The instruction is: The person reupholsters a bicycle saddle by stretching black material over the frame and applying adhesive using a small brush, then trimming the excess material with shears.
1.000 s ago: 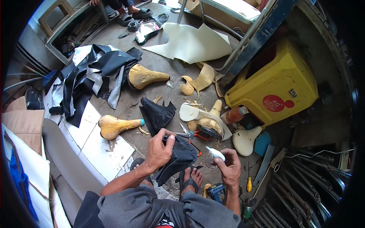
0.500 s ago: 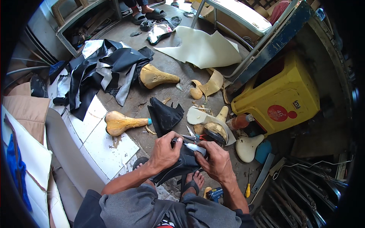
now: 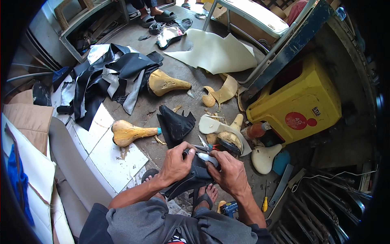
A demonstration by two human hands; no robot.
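In front of my knees, a piece of black leather-like material [image 3: 189,178] with a pale seam is pinched at its upper edge by my left hand [image 3: 175,164]. My right hand [image 3: 230,171] closes round a small white squeeze bottle [image 3: 208,159], whose tip points left toward that edge; whether the tip touches cannot be made out. Just beyond my hands lies another black cover [image 3: 176,124] with ragged edges. Partly hidden past my fingers are scissors [image 3: 202,147] with dark and red handles. A yellow foam bicycle saddle [image 3: 132,132] rests on white tiles to the left.
Another foam saddle [image 3: 166,82] and a heap of black sheeting [image 3: 109,81] lie farther off. A yellow plastic stool [image 3: 300,101] lies tipped at the right, near a cream saddle [image 3: 265,158]. A screwdriver [image 3: 265,202] and a drill [image 3: 230,208] lie by my right forearm. Someone's sandalled feet [image 3: 164,16] stand far back.
The white bottle has tilted and shifted slightly left within my right hand, and that hand has edged left. My left hand keeps its place on the black material.
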